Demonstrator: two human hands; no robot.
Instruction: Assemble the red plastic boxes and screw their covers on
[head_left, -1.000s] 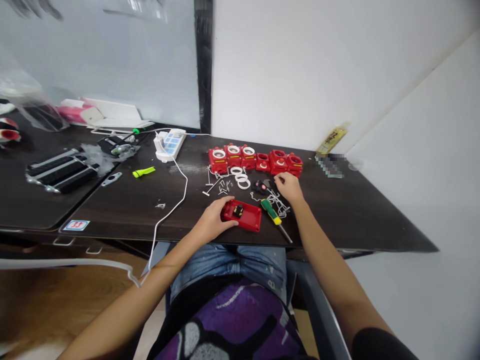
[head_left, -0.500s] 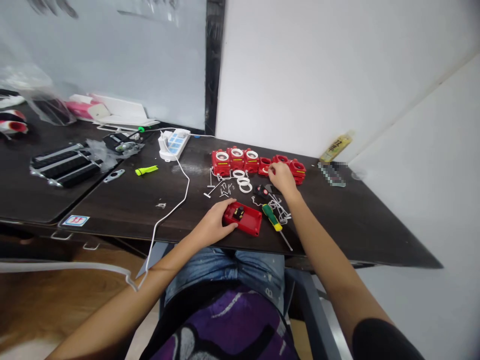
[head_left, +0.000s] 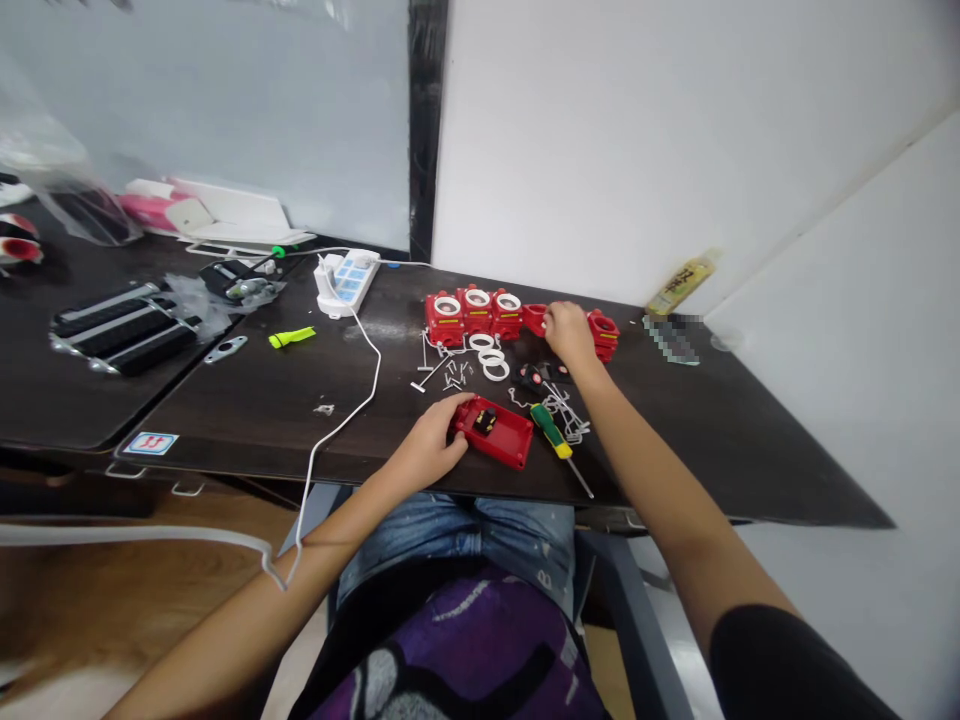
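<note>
One dark tabletop (head_left: 675,420), its left end and right corner cut off by the frame. One white power strip (head_left: 345,283), its cable running off the near edge. A row of red housings (head_left: 477,310) stands along the far side: five counted in sight, three of them with a white ring seated on top. My right hand (head_left: 568,332) lies over the gap in that row, fingers (head_left: 553,320) bent down onto whatever sits there. One flat red plate (head_left: 496,433) lies at the near edge in front of me with a small black-and-yellow part on it. My left hand (head_left: 429,448) holds its left end, fingers (head_left: 448,440) curled against the rim, thumb on top. One screwdriver (head_left: 551,432), green and yellow handle, lies just right of the plate with its shaft pointing at the near edge. Three loose white rings (head_left: 491,356) lie in front of the row. Two small black parts (head_left: 536,376) lie near them. One tangle of wire clips (head_left: 570,420) and one scatter of screws (head_left: 448,375) are both too fine to count. Hidden: anything under my right palm, so the row's full count is uncertain, and I cannot tell whether those fingers pinch or only rest. The plate's left edge is covered by my left hand.
</note>
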